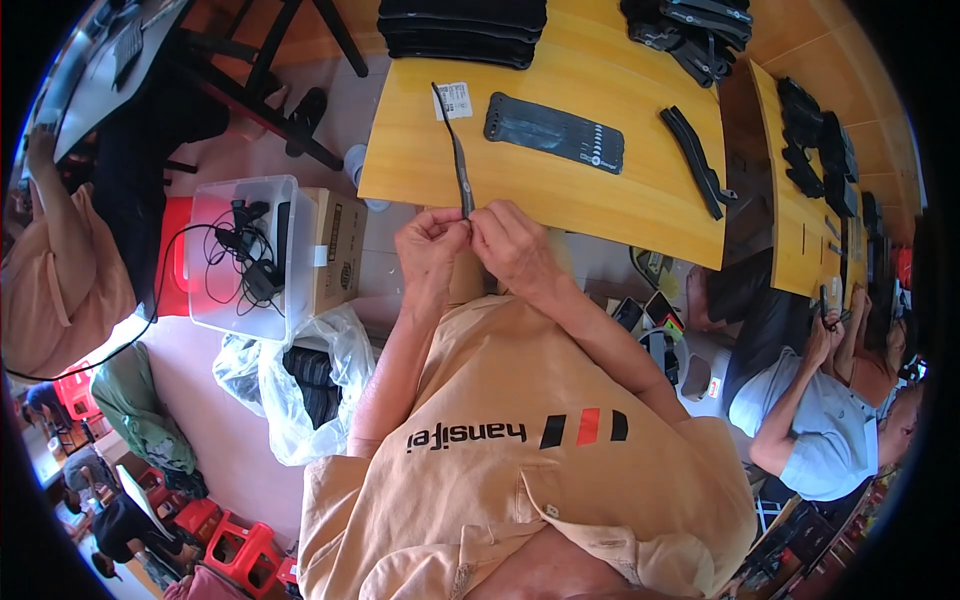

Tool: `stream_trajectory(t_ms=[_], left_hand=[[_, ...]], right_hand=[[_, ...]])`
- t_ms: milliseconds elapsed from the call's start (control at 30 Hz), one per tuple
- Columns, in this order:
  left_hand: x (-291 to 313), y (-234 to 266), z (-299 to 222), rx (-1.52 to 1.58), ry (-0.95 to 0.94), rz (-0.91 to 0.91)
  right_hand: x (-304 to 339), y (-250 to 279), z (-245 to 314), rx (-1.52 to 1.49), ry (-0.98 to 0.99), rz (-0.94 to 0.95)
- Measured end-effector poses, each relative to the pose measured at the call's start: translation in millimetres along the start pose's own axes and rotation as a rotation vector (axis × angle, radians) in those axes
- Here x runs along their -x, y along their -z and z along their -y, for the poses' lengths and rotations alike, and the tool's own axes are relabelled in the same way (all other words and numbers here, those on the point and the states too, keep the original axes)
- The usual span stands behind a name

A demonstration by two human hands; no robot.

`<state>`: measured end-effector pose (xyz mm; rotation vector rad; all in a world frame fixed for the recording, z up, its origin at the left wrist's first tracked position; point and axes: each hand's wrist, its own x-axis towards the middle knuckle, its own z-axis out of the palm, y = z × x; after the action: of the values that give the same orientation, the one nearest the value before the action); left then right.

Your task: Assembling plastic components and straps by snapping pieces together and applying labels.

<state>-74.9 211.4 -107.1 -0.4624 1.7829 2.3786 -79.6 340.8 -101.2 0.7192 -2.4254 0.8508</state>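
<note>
My left hand (pixel 430 246) and my right hand (pixel 514 250) meet at the table's front edge, fingers pinched together. Between them they grip the near end of a long, thin black strap (pixel 457 155). Its far end reaches up over the table to a white printed label (pixel 456 100). The pinched end is mostly hidden by my fingers. Beyond my right hand a flat black panel (pixel 555 132) with pale printing lies on the yellow table (pixel 420 160). Farther right rests a narrow, folded dark strip (pixel 692 160).
A stack of black folded pieces (pixel 460 35) stands at the table's back left, a black pile (pixel 695 35) at the back right. Left of me are a clear bin (pixel 245 260) with cables, a carton (pixel 340 250) and a plastic bag (pixel 260 390). People sit on both sides.
</note>
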Motion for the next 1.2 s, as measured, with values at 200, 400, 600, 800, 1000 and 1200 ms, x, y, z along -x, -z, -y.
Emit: stream_trajectory(t_ms=[200,400,600,800,1000,1200], left_hand=[[-2.2,0.7,8.0,-0.052,-0.063,-0.087],[-1.9,5.7,8.6,-0.057,-0.093,-0.083],[4.7,4.5,-11.4,-0.064,-0.033,0.021],[14.2,7.6,-19.8,-0.264,-0.061,0.133],[22.4,6.1,-32.9,-0.437,-0.186,0.136],[23.4,7.2,-43.3,-0.794,-0.454,0.104]], right_hand=[[-0.5,-3.9,5.0,0.069,0.049,0.054],[-2.0,-7.3,8.7,0.015,0.003,0.044],[-2.3,-6.0,8.2,-0.090,-0.148,-0.051],[-10.9,4.6,20.4,-0.481,-0.428,0.002],[-12.2,6.7,17.9,-0.946,-0.648,0.060],[-23.5,21.7,15.9,-1.027,-0.776,0.250]])
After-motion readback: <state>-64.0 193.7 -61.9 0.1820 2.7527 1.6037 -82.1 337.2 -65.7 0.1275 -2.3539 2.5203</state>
